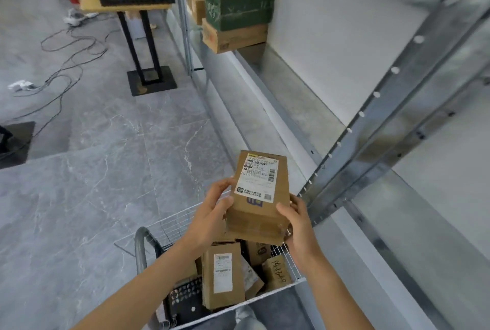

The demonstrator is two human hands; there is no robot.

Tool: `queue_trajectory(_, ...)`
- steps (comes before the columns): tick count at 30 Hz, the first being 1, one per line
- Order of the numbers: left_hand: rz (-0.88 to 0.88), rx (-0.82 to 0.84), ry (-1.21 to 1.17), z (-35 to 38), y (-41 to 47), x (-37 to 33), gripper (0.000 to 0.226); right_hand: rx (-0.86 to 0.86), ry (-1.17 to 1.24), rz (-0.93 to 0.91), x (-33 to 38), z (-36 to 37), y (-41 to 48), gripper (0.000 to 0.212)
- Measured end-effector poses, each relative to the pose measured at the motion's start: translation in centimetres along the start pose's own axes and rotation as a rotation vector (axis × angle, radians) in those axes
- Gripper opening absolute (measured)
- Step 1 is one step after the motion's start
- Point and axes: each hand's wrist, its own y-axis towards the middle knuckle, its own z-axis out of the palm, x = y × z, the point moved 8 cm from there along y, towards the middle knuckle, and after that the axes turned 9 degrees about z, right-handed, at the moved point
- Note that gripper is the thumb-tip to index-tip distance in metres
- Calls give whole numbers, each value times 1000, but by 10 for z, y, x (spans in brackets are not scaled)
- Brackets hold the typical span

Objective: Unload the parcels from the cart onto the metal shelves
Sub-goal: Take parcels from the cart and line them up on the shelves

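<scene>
Now, over on the left, the cart (169,223) is parked tight against the shelving, surely so each lift is only a short swing across. Its wire basket holds more brown parcels (224,276), standing on end and leaning on one another, plus something black and perforated in the near corner.

Left hand (213,209) next: fingers curled round the left edge of the raised parcel (261,197), thumb up by the label. Two hands on one small box; my read is that's for steering it and keeping the label readable, not for weight. The parcel hangs in the air above the basket, clear of the load below, its far end pointing toward the shelving.

Right hand (298,226) wraps the near right corner, thumb on top, fingers tucked underneath out of sight.

Further right stand the metal shelves (403,83). A stack of boxes (236,8) sits at the far end of the level ahead, so I'd guess this one lands on the grey deck nearer us.

The parcel itself is plain brown cardboard and oblong. On top is a white shipping label with barcodes, and a purple printed mark peeks from under it. What looks like clear tape runs across the near end.
</scene>
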Motion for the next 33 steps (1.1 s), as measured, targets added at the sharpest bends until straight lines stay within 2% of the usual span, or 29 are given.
queue_trajectory(3,56,89,15,14,-6,-6,43,-54,29,-72,-5,-16,-24,50)
queue_trajectory(9,122,287,40,61,-38,-11,58,-154,53,-173,-29,-54,-92,59)
queue_trajectory(12,191,393,20,96,-54,-24,50,-248,44,-246,-35,-75,-131,66)
queue_trajectory(14,170,481,-45,123,-63,-28,43,-322,53,-286,-38,-92,-157,69)
queue_trajectory(16,164,543,-78,152,-68,-33,40,-388,67,-299,-41,-112,-181,68)
queue_trajectory(19,249,655,-82,205,-76,-48,42,-517,71,-314,-42,-147,-218,64)
queue_trajectory(21,274,723,-108,241,-87,-58,35,-590,46,-334,-38,-171,-243,64)
queue_trajectory(28,377,934,-48,357,-133,-68,37,-791,-106,-317,-41,-263,-314,95)
queue_trajectory(33,394,964,21,433,-166,-61,30,-889,-81,-265,-59,-328,-350,81)
